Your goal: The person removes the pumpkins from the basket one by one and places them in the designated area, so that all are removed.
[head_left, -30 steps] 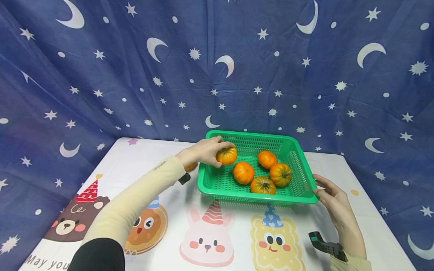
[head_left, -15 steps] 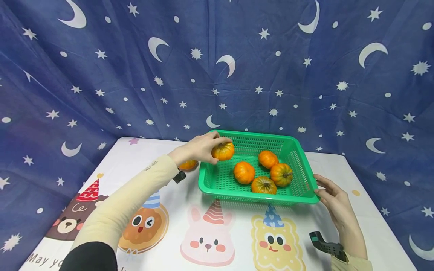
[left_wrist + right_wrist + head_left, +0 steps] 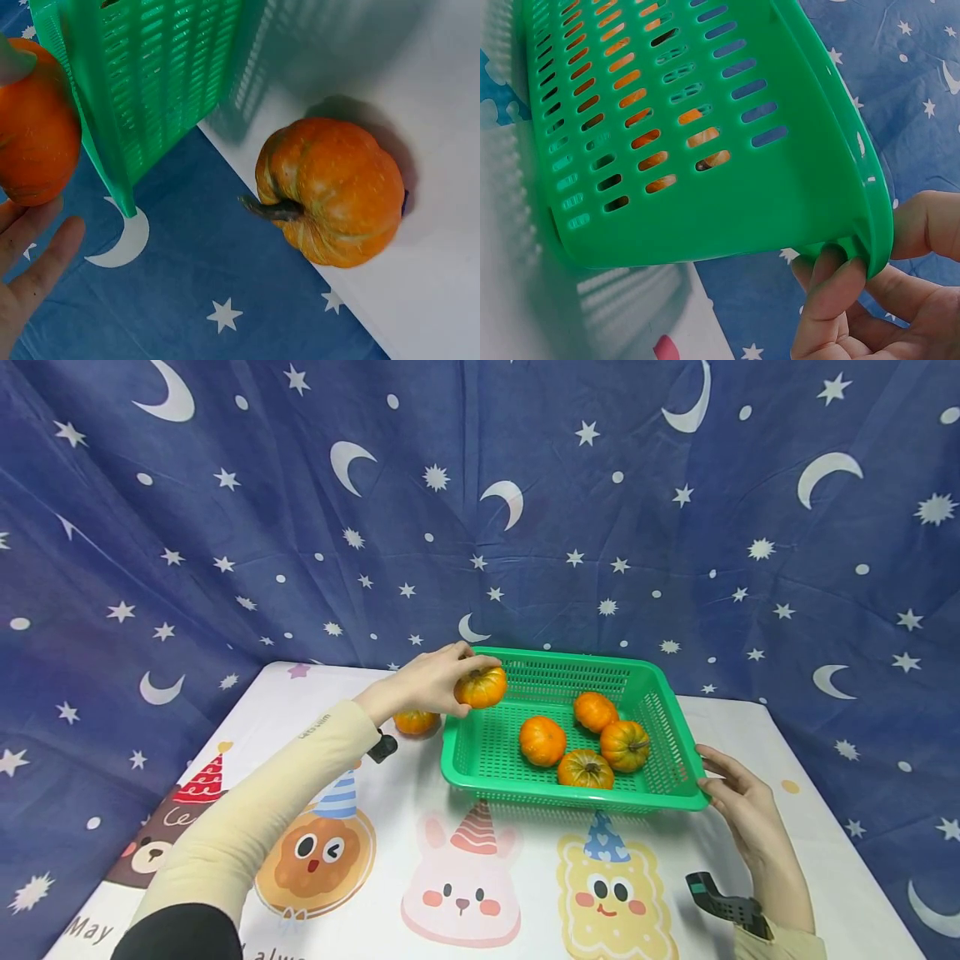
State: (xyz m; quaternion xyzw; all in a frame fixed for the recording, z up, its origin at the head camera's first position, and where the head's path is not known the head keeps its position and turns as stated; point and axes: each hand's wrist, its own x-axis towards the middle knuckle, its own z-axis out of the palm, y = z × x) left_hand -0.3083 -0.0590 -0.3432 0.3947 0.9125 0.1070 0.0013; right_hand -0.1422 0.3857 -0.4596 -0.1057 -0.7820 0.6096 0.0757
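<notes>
In the head view my left hand (image 3: 435,681) grips a small orange pumpkin (image 3: 481,687) above the left rim of a green plastic basket (image 3: 491,794). The left wrist view shows that held pumpkin (image 3: 37,131) between thumb and fingers, beside the basket's wall. My right hand (image 3: 746,806) pinches the basket's rim at its right front corner; the right wrist view shows the fingers (image 3: 832,307) curled under the lip. Inside the basket lie several pumpkins, among them one (image 3: 542,742) apart from the others. Another pumpkin (image 3: 416,722) rests on the table left of the basket, partly behind my left wrist.
A white tablecloth (image 3: 390,877) with printed cartoon figures covers the table. Behind its far edge hangs a blue curtain (image 3: 420,527) with moons and stars. The basket stands near that far edge.
My left hand has moved left with the pumpkin, from inside the basket to over its left rim. The pumpkin on the table shows more. My right hand stays at the rim.
</notes>
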